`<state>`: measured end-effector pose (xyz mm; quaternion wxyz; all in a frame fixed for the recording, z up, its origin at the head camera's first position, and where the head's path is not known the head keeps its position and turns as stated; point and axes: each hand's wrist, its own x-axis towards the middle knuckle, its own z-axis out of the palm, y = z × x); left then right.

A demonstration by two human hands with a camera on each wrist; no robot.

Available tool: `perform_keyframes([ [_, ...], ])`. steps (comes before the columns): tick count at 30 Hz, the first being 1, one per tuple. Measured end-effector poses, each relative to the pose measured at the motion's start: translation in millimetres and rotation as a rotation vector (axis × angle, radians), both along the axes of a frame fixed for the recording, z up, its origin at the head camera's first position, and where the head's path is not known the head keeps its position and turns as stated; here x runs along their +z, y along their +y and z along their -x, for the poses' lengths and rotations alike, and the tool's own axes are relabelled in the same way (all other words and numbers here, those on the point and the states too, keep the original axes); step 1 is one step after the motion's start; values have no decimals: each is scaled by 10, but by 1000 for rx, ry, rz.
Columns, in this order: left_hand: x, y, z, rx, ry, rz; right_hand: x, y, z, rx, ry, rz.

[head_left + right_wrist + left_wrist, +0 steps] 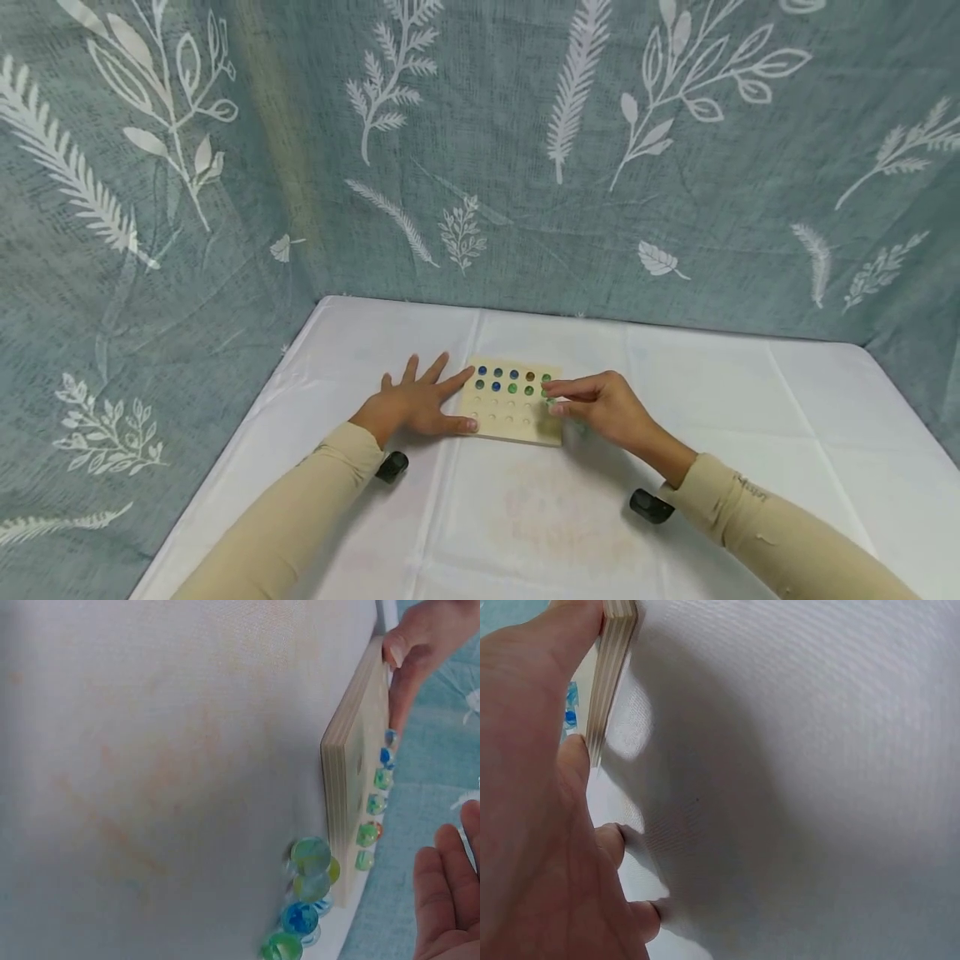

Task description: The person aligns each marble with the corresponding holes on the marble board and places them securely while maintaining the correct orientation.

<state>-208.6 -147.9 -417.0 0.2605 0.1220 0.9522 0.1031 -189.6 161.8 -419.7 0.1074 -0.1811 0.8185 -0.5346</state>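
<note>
A pale wooden board (pixel 517 429) with rows of round holes lies on the table. Glass marbles, blue, green and one amber marble (pixel 530 377), fill its two far rows; holes nearer the front show bare. My left hand (pixel 412 404) lies spread at the board's left side, thumb and index finger touching its edge. Over the board's right edge, my right hand (pixel 611 412) pinches a small green marble (pixel 551 402) between thumb and index finger, largely hidden by them. Its other fingers (pixel 435 889) are stretched out in the right wrist view.
Several loose marbles (pixel 301 918), blue, green and clear, lie against the board's right side, mostly covered by my right hand in the head view. A white cloth (pixel 570 517) with creases covers the table. Behind hangs a teal leaf-patterned curtain (pixel 510 167).
</note>
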Motion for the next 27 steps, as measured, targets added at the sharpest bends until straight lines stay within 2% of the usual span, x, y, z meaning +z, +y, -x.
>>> perform_keyframes([
  [8, -22, 24, -30, -9, -7, 3, -1, -80, -40, 7, 8, 2],
  [16, 8, -1, -26, 0, -2, 11, 2, -173, 12, 42, -46, 48],
  [27, 18, 25, -33, 13, -10, 6, 15, -258, 53, 24, -31, 49],
])
